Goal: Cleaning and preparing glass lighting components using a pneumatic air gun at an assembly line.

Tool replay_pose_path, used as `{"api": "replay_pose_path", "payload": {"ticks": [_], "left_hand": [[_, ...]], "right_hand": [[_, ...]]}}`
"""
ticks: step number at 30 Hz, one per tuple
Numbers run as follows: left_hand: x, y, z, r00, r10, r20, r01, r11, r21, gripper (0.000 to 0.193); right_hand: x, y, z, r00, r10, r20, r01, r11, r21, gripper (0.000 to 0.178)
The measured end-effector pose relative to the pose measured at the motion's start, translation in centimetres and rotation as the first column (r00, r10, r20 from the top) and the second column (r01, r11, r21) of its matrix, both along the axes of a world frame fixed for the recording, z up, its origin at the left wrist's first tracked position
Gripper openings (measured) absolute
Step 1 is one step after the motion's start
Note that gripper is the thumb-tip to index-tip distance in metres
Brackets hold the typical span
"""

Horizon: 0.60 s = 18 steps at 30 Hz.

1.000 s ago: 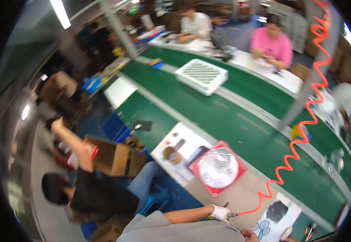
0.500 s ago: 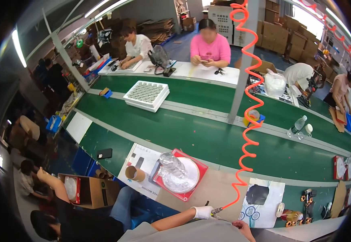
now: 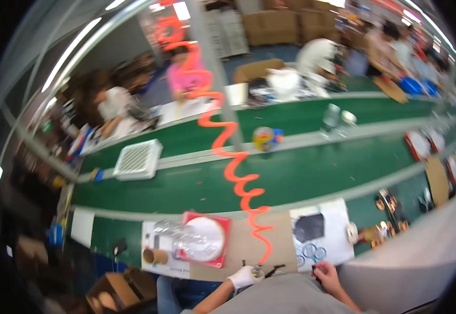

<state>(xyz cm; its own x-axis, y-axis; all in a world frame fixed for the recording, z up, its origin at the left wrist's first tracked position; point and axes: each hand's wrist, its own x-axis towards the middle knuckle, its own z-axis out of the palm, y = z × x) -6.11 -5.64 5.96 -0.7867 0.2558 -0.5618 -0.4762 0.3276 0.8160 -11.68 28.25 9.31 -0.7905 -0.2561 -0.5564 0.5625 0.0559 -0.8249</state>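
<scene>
My left hand (image 3: 242, 277), in a white glove, is closed round the tool at the lower end of an orange coiled air hose (image 3: 233, 168). The metal fitting (image 3: 258, 271) shows beside the glove, with a thin dark bar to its right; the rest of the tool is hidden. To the right, my bare right hand (image 3: 328, 277) is in a pinch by the bench's near edge. A small dark bit shows at its fingertips, too small to name. Left of the hose, a red square tray with a white disc (image 3: 210, 239) sits partly under clear plastic wrap (image 3: 171, 234).
A cardboard tube (image 3: 155, 256) lies on a printed sheet at the left. Another printed sheet (image 3: 332, 246) has a dark patch. A white tray (image 3: 138, 159), a yellow-blue tape roll (image 3: 264, 138) and clear bottles (image 3: 330, 120) stand farther off. A post rises behind the hose.
My view has swung right, so the bench shifts left and blurs. A dark bar now shows beside the left hand. The co-worker at lower left is mostly out of view.
</scene>
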Motion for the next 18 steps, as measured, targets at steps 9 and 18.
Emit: {"api": "replay_pose_path", "payload": {"ticks": [9, 18], "left_hand": [[4.6, -6.1, -3.8, 0.835, -0.329, -0.442, 0.133, 0.899, -0.418, 0.013], [-3.6, -2.5, 2.6, 0.955, 0.294, 0.046, -0.294, 0.956, 0.008, 0.034]], "right_hand": [[2.8, 3.5, 7.1, 0.984, -0.167, -0.055, 0.144, 0.948, -0.285, 0.022], [2.6, 0.6, 17.5, 0.985, 0.006, -0.173, -0.136, 0.641, -0.755, 0.02]]}}
